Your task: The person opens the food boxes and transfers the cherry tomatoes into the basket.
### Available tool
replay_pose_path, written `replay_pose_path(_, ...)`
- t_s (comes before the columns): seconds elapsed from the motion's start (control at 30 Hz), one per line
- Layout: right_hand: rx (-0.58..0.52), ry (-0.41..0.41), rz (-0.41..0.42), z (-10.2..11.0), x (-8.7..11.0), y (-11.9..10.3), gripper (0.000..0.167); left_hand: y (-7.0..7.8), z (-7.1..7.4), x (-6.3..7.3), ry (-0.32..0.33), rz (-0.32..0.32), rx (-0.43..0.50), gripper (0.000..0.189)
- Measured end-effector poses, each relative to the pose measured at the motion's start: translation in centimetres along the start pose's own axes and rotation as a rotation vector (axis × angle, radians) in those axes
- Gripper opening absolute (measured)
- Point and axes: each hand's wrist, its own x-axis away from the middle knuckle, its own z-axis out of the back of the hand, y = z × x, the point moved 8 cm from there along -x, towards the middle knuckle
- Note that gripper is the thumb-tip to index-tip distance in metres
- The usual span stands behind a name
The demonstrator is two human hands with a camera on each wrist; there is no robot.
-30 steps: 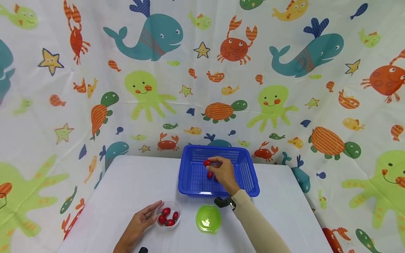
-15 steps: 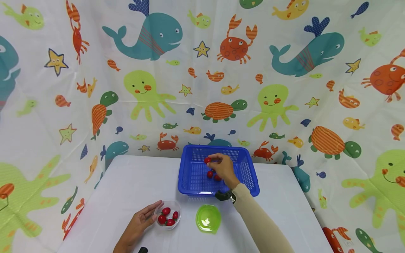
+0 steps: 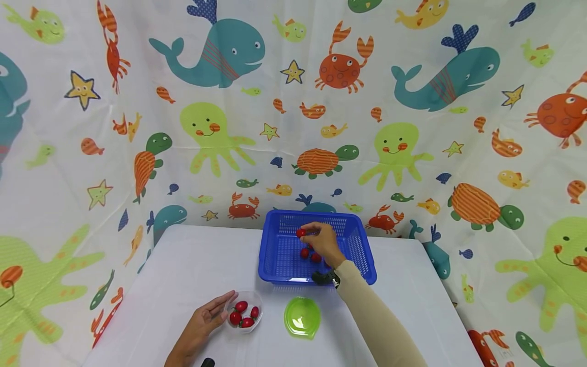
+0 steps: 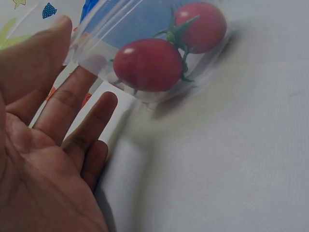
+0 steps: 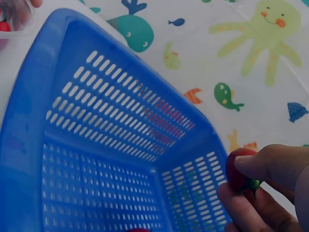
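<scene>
Cherry tomato point(image 5: 235, 170) held above blue basket point(image 3: 284, 255) by right hand point(image 3: 326, 242)

White curtain point(image 3: 348, 109), printed with whales point(image 3: 229, 53), crabs point(image 3: 339, 70), turtles point(image 3: 318, 161) and octopuses point(image 3: 397, 140), is hung behind and at both sides. Before it, a table point(image 3: 197, 270) is covered with smooth white cloth. On the far part of this table, the basket with slotted walls is placed. By the right arm a beige sleeve point(image 3: 378, 321) is worn, and at its wrist a dark device point(image 3: 322, 278) is seen.

Nearer to the person, a clear round container point(image 3: 251, 297) is set, and to its right, apart from it, a green lid point(image 3: 302, 317). The container is touched at its left side by the left hand point(image 3: 202, 321), whose fingers point(image 4: 99, 111) are loosely extended and parted from the thumb.

Four red tomatoes point(image 3: 240, 306) are contained there. In the basket, other tomatoes point(image 3: 304, 253) are lying, partly hidden beneath the right hand. Inside the basket's outline, the cherry tomato is pinched between right thumb point(image 5: 273, 162) and fingers, its green calyx point(image 5: 252, 185) turned toward the palm.
</scene>
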Motion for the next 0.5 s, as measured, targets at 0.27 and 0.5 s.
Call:
replay_pose_path(0.27, 0.032, -0.005, -0.003, -0.1, -0.9, 0.9, 0.027, 0.0, 0.0, 0.1, 0.004, 0.025, 0.037, 0.049)
replay_pose_path(0.5, 0.069, -0.040, -0.025, -0.2, -1.8, 2.1, 0.029, 0.3, -0.1, 0.2, 0.005, 0.025, 0.026, 0.049)
